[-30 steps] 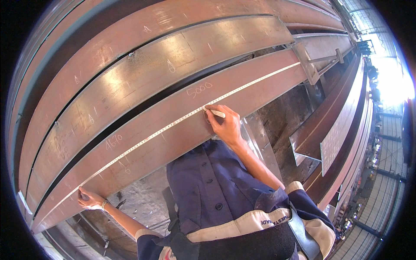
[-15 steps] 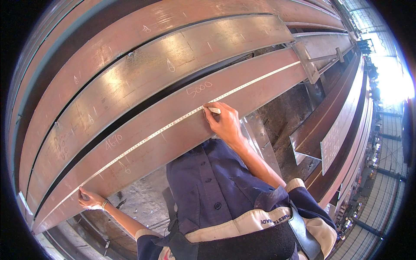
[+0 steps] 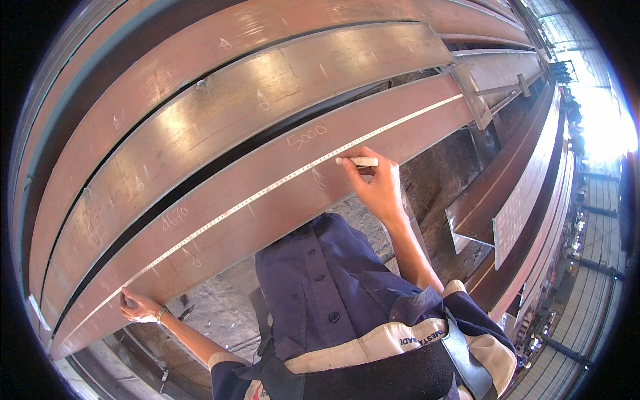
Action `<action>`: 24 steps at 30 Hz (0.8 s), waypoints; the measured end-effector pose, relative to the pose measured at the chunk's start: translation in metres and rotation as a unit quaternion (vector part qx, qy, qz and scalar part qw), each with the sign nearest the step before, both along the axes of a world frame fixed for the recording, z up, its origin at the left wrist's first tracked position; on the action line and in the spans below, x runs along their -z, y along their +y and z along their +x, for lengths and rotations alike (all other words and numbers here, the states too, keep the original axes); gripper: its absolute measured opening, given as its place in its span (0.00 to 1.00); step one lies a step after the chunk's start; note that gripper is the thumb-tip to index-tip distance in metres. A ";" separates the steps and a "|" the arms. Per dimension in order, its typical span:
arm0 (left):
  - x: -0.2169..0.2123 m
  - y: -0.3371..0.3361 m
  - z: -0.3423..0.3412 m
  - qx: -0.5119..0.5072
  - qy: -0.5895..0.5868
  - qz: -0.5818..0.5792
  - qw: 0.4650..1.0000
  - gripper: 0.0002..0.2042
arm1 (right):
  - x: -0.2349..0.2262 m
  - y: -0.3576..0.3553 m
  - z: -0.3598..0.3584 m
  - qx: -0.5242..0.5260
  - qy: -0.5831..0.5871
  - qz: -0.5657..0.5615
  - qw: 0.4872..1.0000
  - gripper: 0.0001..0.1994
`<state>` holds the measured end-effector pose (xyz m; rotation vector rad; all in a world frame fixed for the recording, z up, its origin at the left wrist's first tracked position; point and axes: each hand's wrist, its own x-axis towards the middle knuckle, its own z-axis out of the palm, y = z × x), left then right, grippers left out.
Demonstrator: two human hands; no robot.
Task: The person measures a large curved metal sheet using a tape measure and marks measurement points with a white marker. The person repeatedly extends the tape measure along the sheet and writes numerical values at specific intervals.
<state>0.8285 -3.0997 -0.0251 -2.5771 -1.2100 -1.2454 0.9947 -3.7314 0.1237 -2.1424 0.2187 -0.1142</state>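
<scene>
A yellowish-white measuring tape [image 3: 230,211] lies along the top of a reddish-brown steel beam [image 3: 270,220] in front of me. At the tape's left part, my left hand [image 3: 138,307] holds it between thumb and fingers at the beam's near edge. My right hand [image 3: 380,183] grips a short white stick of chalk [image 3: 364,161], its tip just below the tape and over the beam. A small chalk mark [image 3: 319,180] with a loop shows left of that hand. Other chalk strokes and handwritten figures lie on both sides of the tape.
Beyond, several parallel beams [image 3: 280,73] carry similar chalk marks. A steel piece [image 3: 471,97] lies across the beam at the tape's far right end. More channel-shaped beams [image 3: 520,180] lie to the right, and a dark gap separates my beam from its neighbour.
My right hand has moved right and slightly away from the tape with the chalk. A chalk line and loop now show where that hand was. My left hand stays in place.
</scene>
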 end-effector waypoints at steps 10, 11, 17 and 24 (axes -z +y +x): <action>0.002 0.003 0.000 -0.008 -0.007 -0.011 1.000 0.29 | 0.012 -0.003 -0.012 0.013 0.051 0.011 0.999 0.08; 0.002 0.004 0.000 -0.012 -0.003 -0.005 1.000 0.27 | 0.012 -0.005 -0.013 0.018 0.050 0.006 0.999 0.08; 0.004 0.005 -0.001 -0.018 -0.003 -0.004 1.000 0.23 | 0.014 -0.024 -0.019 0.056 0.018 0.015 0.998 0.08; 0.000 0.001 0.005 -0.009 0.000 0.042 0.999 0.22 | 0.020 -0.043 -0.028 0.097 0.003 0.042 0.994 0.08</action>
